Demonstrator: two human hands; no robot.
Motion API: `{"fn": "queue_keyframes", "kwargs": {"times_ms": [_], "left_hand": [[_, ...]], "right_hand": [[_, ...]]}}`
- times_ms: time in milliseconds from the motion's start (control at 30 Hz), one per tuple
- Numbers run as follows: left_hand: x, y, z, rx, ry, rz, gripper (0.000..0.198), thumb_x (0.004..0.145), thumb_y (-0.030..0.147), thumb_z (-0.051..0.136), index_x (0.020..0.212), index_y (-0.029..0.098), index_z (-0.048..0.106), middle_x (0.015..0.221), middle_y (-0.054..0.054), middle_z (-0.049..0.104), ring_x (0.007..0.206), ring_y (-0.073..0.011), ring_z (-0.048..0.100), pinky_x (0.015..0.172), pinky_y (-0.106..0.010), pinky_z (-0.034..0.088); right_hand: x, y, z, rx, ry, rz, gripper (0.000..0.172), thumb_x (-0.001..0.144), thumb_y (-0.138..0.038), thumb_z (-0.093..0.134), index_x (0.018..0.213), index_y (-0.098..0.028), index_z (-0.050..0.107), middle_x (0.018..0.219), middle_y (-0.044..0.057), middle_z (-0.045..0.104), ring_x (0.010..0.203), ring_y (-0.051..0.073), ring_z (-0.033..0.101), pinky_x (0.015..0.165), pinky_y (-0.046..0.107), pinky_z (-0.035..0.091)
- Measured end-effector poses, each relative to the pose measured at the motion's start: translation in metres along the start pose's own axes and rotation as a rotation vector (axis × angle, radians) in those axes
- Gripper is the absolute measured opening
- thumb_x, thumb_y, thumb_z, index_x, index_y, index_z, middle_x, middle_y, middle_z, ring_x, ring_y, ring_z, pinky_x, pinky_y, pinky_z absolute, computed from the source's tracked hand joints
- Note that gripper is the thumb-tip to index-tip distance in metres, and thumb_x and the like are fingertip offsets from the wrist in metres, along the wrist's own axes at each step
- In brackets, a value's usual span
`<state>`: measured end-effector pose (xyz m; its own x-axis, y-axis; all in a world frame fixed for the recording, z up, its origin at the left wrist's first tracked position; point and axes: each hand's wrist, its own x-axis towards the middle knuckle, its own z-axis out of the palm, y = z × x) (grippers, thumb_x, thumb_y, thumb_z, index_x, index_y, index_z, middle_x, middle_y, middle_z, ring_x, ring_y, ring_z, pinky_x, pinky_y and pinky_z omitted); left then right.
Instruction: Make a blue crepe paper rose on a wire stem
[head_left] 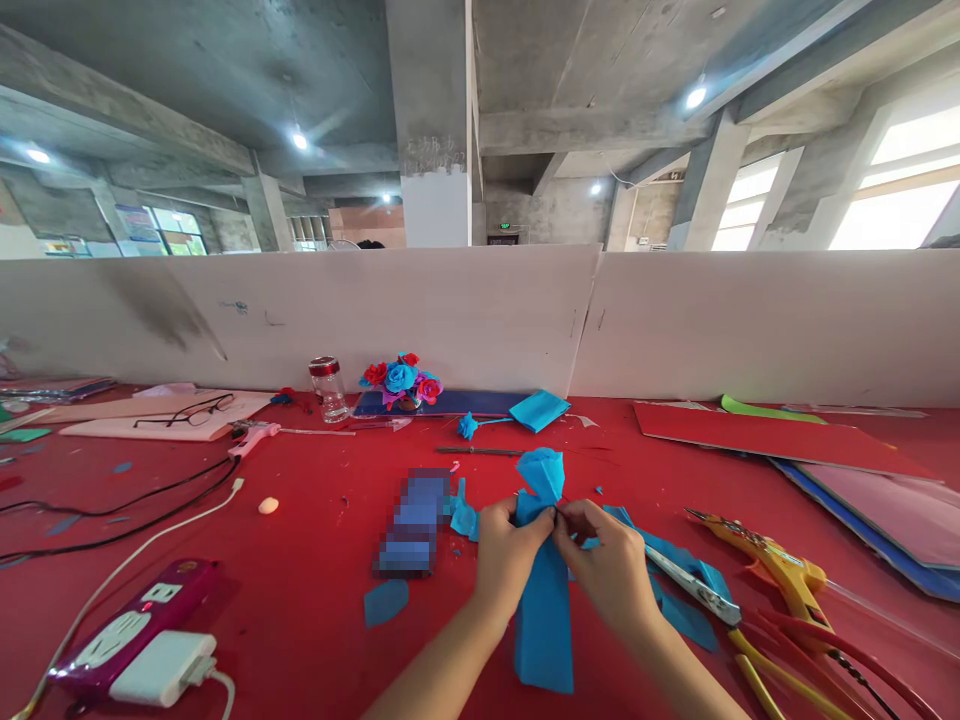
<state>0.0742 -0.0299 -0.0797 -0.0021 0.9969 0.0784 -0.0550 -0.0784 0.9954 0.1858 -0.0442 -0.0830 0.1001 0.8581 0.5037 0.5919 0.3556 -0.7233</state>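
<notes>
A long strip of blue crepe paper (544,620) stands between my hands, pinched in at a neck below its flared, folded top. My left hand (510,550) is closed round the strip, its thumb pressed at the neck. From the other side, my right hand (611,555) pinches at the same spot; a small dark bit shows at its fingertips, too small to make out. Blue paper scraps (690,610) lie beside my right hand, partly under a silver-bladed tool (694,585). Left of my left hand are another blue scrap (463,515) and a blurred-out phone (412,522).
A yellow glue gun (795,580) and red and yellow tool handles lie at right. Behind stand a paper flower bouquet (401,378), a glass jar (328,390) and a folded blue paper (538,410). A purple power strip (135,625) with cables lies at left.
</notes>
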Motion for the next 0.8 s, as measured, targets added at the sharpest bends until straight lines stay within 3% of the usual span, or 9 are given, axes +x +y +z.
{"fn": "queue_keyframes", "kwargs": {"times_ms": [100, 200, 533, 800], "left_hand": [[-0.001, 0.0, 0.002, -0.132, -0.009, -0.068, 0.031, 0.06, 0.038, 0.063, 0.053, 0.016, 0.043, 0.048, 0.006, 0.031, 0.047, -0.0074, 0.028, 0.043, -0.02, 0.025], [0.001, -0.002, 0.0, -0.166, -0.003, -0.088, 0.031, 0.058, 0.038, 0.064, 0.052, 0.016, 0.043, 0.047, 0.006, 0.03, 0.046, -0.007, 0.028, 0.043, -0.019, 0.025], [0.008, 0.002, -0.01, 0.217, 0.03, 0.077, 0.036, 0.062, 0.037, 0.058, 0.043, 0.017, 0.034, 0.044, 0.006, 0.026, 0.045, -0.0071, 0.024, 0.042, -0.021, 0.019], [0.012, 0.0, -0.011, 0.21, -0.027, 0.064, 0.037, 0.061, 0.041, 0.058, 0.044, 0.017, 0.035, 0.044, 0.005, 0.026, 0.044, -0.0072, 0.024, 0.041, -0.021, 0.018]], "right_hand": [[-0.002, 0.002, 0.001, -0.072, 0.034, -0.095, 0.012, 0.074, -0.028, 0.051, 0.067, -0.021, 0.058, 0.059, 0.002, 0.059, 0.053, 0.015, 0.051, 0.053, 0.025, 0.04], [-0.002, 0.002, 0.001, -0.038, 0.013, -0.091, 0.011, 0.073, -0.027, 0.051, 0.072, -0.022, 0.06, 0.062, 0.003, 0.06, 0.055, 0.016, 0.053, 0.055, 0.026, 0.041], [0.013, 0.003, -0.003, 0.425, -0.271, 0.275, 0.031, 0.067, -0.044, 0.06, 0.069, -0.015, 0.069, 0.054, 0.004, 0.062, 0.053, 0.017, 0.055, 0.052, 0.027, 0.045], [0.015, 0.001, -0.007, 0.571, -0.368, 0.418, 0.033, 0.06, -0.047, 0.064, 0.066, -0.016, 0.071, 0.052, 0.001, 0.061, 0.054, 0.016, 0.057, 0.056, 0.027, 0.046]]}}
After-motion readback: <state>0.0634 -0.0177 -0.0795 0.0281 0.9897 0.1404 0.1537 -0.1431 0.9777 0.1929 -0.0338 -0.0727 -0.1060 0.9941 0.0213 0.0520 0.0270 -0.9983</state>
